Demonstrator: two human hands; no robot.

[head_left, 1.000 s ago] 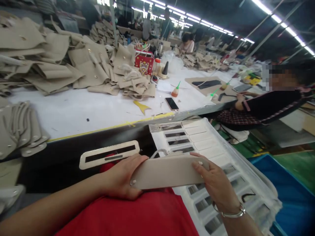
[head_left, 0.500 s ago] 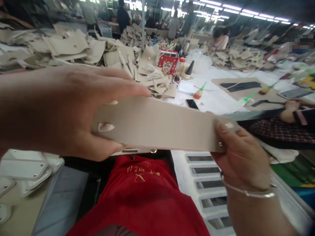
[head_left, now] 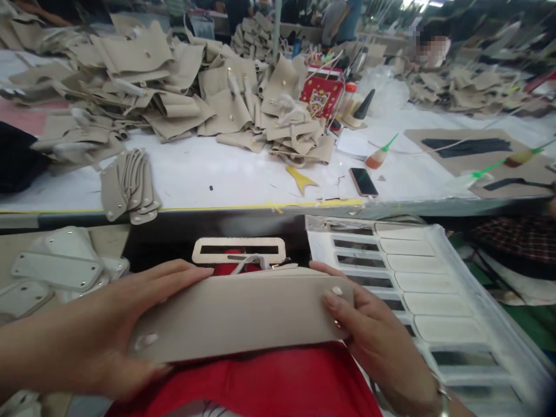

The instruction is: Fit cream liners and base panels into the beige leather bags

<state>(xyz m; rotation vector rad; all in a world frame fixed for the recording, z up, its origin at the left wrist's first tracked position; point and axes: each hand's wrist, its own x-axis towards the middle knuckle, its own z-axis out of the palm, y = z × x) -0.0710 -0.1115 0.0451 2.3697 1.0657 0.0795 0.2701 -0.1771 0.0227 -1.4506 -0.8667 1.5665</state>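
Both hands grip a beige leather panel (head_left: 243,313) with rounded corners, held level low in front of me over a red apron (head_left: 260,376). My left hand (head_left: 95,330) is closed round its left end, the thumb along the lower edge. At the other end, my right hand (head_left: 382,336) pinches the panel, thumb on the face beside small metal studs. Whitish bits stick to both ends. Just behind the panel's top edge are pale layers and a strap, partly hidden. Past them lies a cream slotted strip (head_left: 238,259) with a long dark opening.
A white slatted rack (head_left: 343,236) with several cream pieces stands at the right. White studded panels (head_left: 56,271) lie at the left. The white table (head_left: 182,179) bears fanned beige pieces (head_left: 130,185), heaped leather parts (head_left: 174,110), a phone (head_left: 364,182) and a glue bottle (head_left: 377,157).
Both hands have lowered the panel toward my lap and to the left. My view has shifted, so the table edge and the fanned pieces now show.
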